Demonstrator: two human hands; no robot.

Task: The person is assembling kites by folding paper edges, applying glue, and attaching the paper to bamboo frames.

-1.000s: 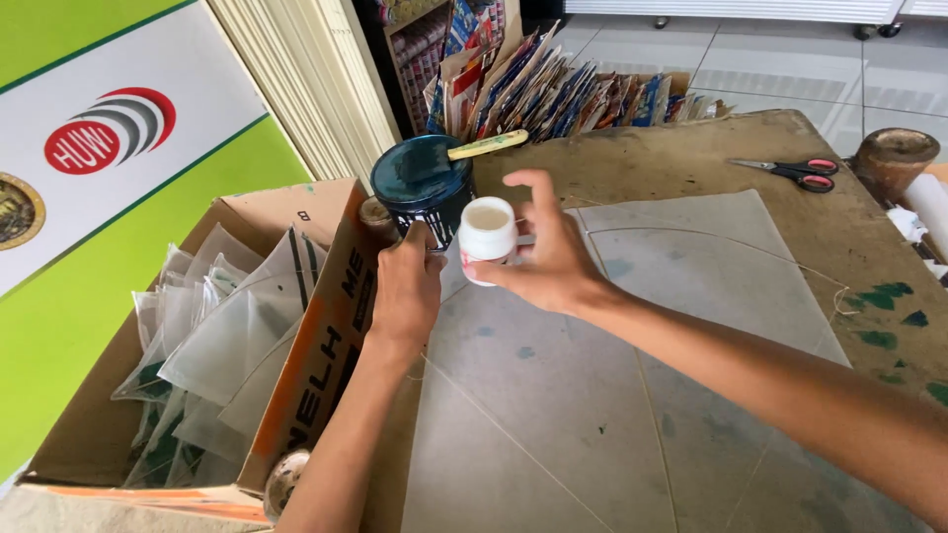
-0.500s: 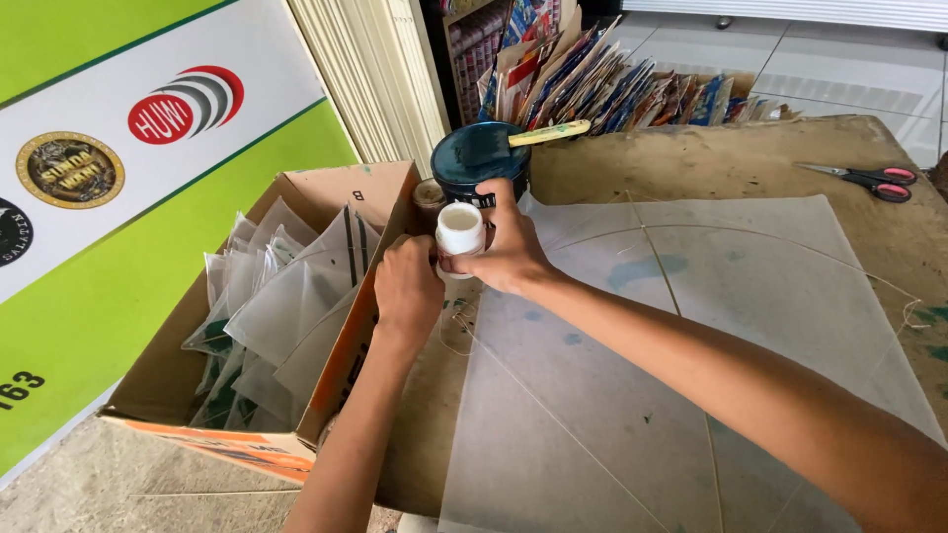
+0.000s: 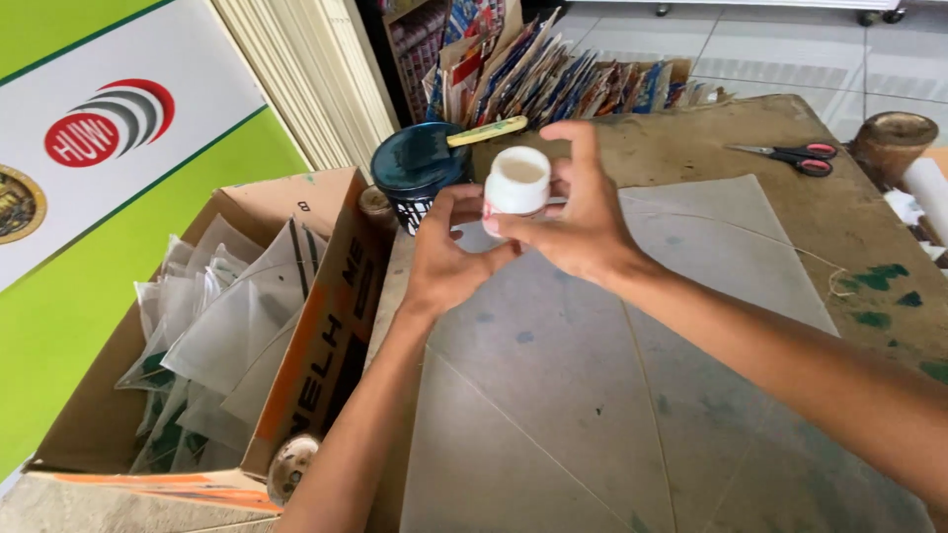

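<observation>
A cardboard box [image 3: 296, 326] of folded translucent sheets sits at the left. Beside it the left hand [image 3: 449, 252] and right hand [image 3: 578, 222] meet above the tabletop [image 3: 691, 148] — fingers of both clamped on a small white jar [image 3: 516, 181], just before a dark blue tin [image 3: 415, 168]. Red-handled scissors [image 3: 795, 156] lie far right.

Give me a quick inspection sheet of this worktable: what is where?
Surface: worn brown table, green paint stains, pale translucent sheet spread on it.
Job's things: small white jar, held above the sheet.
Clutter: dark blue tin with a yellow-handled tool; red-handled scissors; brown pot.
Hands: right hand grips the jar; left hand touches its lower side.
Cables: nothing seen; thin string only.
Surroundings: cardboard box of folded sheets, green-and-white wall, tiled floor.
</observation>
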